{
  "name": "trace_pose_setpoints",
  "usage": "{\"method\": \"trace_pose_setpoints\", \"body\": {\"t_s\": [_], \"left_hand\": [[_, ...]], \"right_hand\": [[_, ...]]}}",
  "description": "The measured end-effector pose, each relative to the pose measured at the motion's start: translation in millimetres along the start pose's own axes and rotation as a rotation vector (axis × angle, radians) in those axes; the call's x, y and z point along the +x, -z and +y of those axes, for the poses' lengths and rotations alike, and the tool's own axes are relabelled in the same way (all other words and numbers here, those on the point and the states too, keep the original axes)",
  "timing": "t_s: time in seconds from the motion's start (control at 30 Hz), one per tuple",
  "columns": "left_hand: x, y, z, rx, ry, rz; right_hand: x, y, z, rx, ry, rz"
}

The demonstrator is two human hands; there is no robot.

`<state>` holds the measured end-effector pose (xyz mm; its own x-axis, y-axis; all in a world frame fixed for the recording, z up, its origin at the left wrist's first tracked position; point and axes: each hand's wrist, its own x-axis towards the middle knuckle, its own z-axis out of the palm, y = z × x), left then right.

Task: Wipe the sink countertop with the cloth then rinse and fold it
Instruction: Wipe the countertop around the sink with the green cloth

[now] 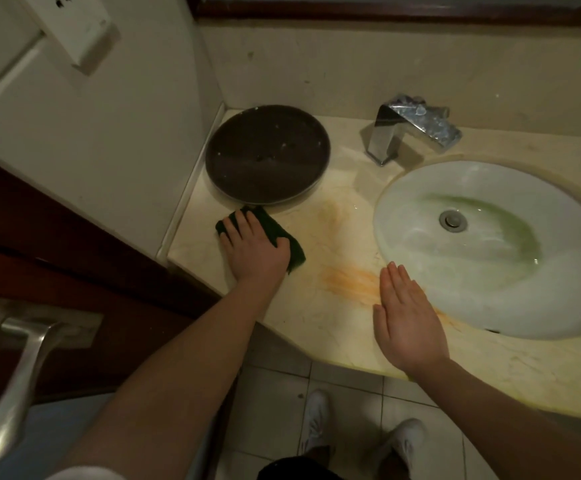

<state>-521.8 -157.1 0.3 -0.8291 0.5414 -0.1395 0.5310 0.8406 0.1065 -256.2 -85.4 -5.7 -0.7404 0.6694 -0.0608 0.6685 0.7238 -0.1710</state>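
Observation:
A dark green cloth (284, 237) lies flat on the cream countertop (320, 317), just in front of a round dark tray. My left hand (256, 247) presses down on the cloth with fingers spread over it. My right hand (407, 320) rests flat and open on the counter edge beside the white oval sink (420, 237), holding nothing. Orange smears (351, 278) streak the counter between my two hands and up toward the tray. A greenish tint lies in the sink bowl around the drain (452, 220).
A round dark tray (265, 154) sits in the counter's back left corner against the wall. A square chrome tap (410, 129) stands behind the sink. A dark wooden door with a metal handle (22, 372) is at the left. My white shoes (315, 424) stand on the tiled floor below.

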Motion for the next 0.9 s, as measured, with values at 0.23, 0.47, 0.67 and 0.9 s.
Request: {"method": "trace_pose_setpoints", "body": {"t_s": [0.23, 0.47, 0.67, 0.9], "left_hand": [[-7, -3, 29, 0.046, -0.048, -0.007], [-21, -5, 76, 0.036, -0.216, -0.012], [-30, -10, 96, 0.029, -0.421, -0.046], [-3, -10, 56, 0.026, -0.531, -0.059]], "right_hand": [[0, 0, 0, 0.01, -0.006, -0.009], [0, 0, 0, 0.011, -0.015, -0.013], [-1, 0, 1, 0.021, -0.016, -0.016], [-1, 0, 2, 0.049, -0.013, -0.019]]}}
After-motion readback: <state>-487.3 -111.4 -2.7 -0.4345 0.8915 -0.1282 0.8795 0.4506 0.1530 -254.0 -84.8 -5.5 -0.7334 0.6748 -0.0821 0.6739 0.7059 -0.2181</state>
